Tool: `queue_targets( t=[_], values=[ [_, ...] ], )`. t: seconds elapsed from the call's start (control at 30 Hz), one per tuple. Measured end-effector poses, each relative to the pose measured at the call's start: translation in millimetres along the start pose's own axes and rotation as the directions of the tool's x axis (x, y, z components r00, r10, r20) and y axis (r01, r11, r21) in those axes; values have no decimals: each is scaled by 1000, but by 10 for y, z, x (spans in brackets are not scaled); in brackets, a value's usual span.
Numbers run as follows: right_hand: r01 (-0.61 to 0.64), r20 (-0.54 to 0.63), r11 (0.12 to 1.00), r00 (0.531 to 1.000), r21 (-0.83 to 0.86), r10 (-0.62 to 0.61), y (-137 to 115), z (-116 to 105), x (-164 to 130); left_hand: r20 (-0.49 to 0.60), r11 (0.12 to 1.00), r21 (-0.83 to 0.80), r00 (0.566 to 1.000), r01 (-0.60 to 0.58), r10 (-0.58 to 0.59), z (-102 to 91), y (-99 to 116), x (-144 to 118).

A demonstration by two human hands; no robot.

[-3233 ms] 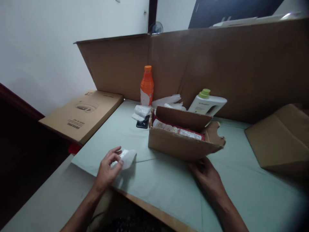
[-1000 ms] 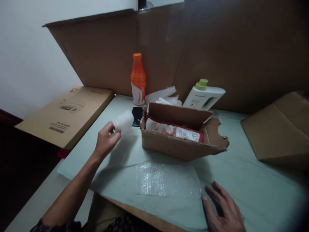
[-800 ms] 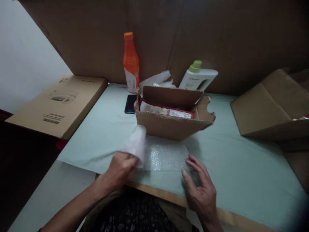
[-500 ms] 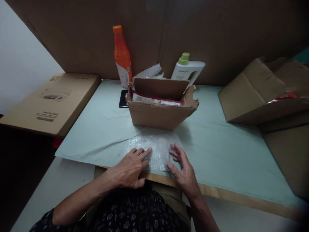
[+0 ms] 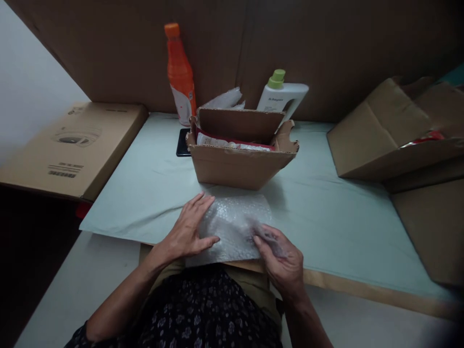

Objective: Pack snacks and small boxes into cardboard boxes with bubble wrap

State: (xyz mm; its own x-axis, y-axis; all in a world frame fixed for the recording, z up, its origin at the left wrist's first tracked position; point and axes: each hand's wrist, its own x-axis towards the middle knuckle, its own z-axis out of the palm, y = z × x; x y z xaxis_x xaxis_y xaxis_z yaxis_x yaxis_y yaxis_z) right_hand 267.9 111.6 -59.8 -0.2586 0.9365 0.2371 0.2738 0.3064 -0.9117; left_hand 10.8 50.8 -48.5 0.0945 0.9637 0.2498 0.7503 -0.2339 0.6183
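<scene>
A sheet of clear bubble wrap (image 5: 232, 222) lies at the near edge of the cloth-covered table, just in front of a small open cardboard box (image 5: 232, 166). My left hand (image 5: 190, 227) rests on the left part of the wrap, fingers stretched out and thumb spread away. At the right, my right hand (image 5: 281, 256) pinches the wrap's edge between thumb and fingers, and that edge is lifted and folded up. Inside the box, a red-and-white packet (image 5: 232, 142) shows above the front wall.
Behind the box stand an orange bottle (image 5: 181, 72) and a white jug with a green cap (image 5: 277, 99). A black phone-like object (image 5: 183, 143) lies beside the box. A large flat carton (image 5: 79, 145) is at left; an open carton (image 5: 377, 130) stands at right.
My right hand has closed on the bubble wrap's right edge and lifted it. My left hand has moved left and slightly up, thumb now spread. The view has shifted slightly.
</scene>
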Motion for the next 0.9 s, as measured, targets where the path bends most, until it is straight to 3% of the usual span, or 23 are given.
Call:
queue_targets(
  t=[0.07, 0.17, 0.23, 0.33, 0.43, 0.53, 0.6, 0.77, 0.83, 0.9],
  values=[
    [-2, 4, 997, 1000, 71, 2, -44, 21, -33, 86, 997, -83, 996, -6, 13, 30, 29, 40],
    [-83, -89, 981, 991, 173, 100, -15, 98, -48, 167, 978, -203, 986, 50, -16, 107, 65, 106],
    [-141, -131, 952, 975, 271, 181, 23, 142, -46, 212, 953, -277, 975, 123, -64, 140, 102, 139],
    [-207, -89, 924, 965, 323, 247, 26, 155, -38, 359, 898, -339, 921, 279, -150, 63, 143, 160],
    [-246, 19, 952, 969, 179, 247, -28, 141, 0, 435, 837, -380, 874, 394, -215, -195, 97, 179],
    [-182, 54, 983, 982, 0, 181, -46, 194, 82, 389, 839, -337, 875, 427, -289, -464, -30, 261],
    [-110, 48, 987, 992, -114, 116, -15, 277, 151, 362, 873, -241, 874, 424, -324, -534, -130, 355],
    [100, 85, 884, 994, -457, -69, 160, 420, 262, 372, 921, 112, 844, 374, -388, -304, -343, 532],
    [139, 75, 819, 990, -557, -117, 229, 367, 257, 345, 926, 227, 864, 303, -367, -193, -383, 530],
    [124, 39, 771, 991, -624, -128, 284, 250, 247, 279, 931, 297, 913, 213, -298, -142, -386, 508]
  ],
)
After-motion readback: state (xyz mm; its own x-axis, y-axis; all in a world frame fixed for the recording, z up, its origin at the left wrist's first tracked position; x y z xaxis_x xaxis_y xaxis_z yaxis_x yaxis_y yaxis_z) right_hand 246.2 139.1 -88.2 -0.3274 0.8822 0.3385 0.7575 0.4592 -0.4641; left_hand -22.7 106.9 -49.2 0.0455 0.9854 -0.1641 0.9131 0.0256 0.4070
